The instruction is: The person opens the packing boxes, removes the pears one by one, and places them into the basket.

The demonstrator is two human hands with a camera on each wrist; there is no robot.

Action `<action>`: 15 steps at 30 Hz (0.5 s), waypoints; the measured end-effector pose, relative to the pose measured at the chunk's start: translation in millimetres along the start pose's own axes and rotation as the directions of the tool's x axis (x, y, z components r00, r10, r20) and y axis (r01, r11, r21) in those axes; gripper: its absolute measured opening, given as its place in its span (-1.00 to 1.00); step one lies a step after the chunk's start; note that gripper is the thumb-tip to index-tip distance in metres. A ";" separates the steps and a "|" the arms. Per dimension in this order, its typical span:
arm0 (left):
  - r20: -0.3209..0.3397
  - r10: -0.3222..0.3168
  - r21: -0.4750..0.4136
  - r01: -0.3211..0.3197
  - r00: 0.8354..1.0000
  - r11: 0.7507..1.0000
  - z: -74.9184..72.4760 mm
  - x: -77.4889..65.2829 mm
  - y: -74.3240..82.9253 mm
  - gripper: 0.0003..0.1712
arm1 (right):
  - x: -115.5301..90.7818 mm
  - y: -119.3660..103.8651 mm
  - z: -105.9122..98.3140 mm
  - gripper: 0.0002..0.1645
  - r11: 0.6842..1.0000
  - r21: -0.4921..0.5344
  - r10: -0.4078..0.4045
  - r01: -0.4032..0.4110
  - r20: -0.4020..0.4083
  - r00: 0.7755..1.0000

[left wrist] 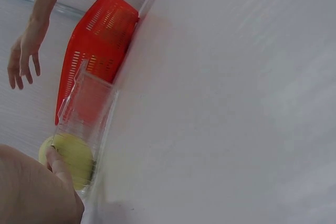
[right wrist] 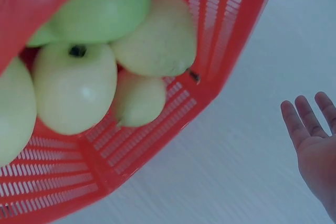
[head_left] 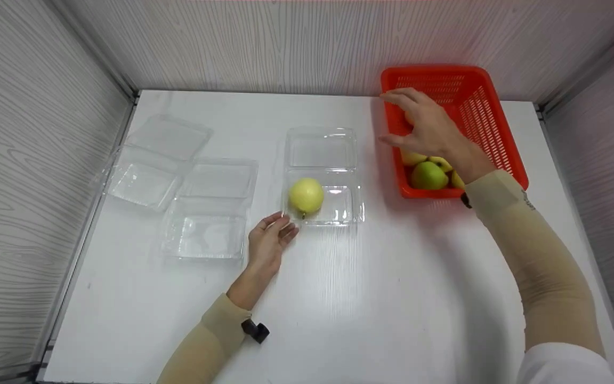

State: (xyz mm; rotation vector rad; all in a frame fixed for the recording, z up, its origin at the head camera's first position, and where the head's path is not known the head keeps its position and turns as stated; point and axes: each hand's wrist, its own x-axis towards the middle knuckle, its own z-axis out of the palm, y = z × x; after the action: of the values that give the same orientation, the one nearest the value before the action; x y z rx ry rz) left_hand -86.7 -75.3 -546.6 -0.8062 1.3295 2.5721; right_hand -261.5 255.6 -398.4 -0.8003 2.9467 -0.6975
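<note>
My left hand [head_left: 269,242] pinches the near left corner of an open clear plastic box [head_left: 339,213] lying on the white table. A round yellow pear [head_left: 306,195] sits in the left part of that box, its stem toward me. In the left wrist view, a finger overlaps the pear [left wrist: 77,160] beside the box wall. Over the left side of a red basket [head_left: 491,120], my right hand [head_left: 427,122] hovers with its fingers spread, holding nothing. Several yellow and green pears [right wrist: 76,90] lie inside the basket, a green pear [head_left: 428,176] near its front.
Left of the box, another open clear box [head_left: 208,237] lies on the table [head_left: 339,314], overlapping a third clear box [head_left: 144,186] behind it. Wood-patterned panels [head_left: 243,48] enclose the back and both sides. The basket stands at the back right.
</note>
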 end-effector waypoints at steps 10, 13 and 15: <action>-0.025 -0.007 0.004 0.008 1.000 1.000 2.1 1.3 0.0 -0.68 | -9.7 -31.1 33.1 -0.06 0.986 0.001 -0.165 0.165 0.013 0.986; -0.028 -0.007 -0.006 0.007 1.000 1.000 2.4 1.1 0.3 -0.71 | -12.1 -37.6 43.7 -0.06 0.978 0.016 -0.208 0.207 0.021 0.978; -0.030 -0.006 -0.011 0.006 1.000 1.000 2.6 1.0 0.7 -0.73 | -13.6 -40.9 51.0 -0.06 0.971 0.037 -0.237 0.237 0.020 0.971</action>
State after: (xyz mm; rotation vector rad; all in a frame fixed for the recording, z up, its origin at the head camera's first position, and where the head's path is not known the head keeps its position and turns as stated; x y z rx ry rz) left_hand -88.8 -73.7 -545.4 -0.8521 1.3204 2.5745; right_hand -223.8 209.4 -428.5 -1.1624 2.8364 -0.7399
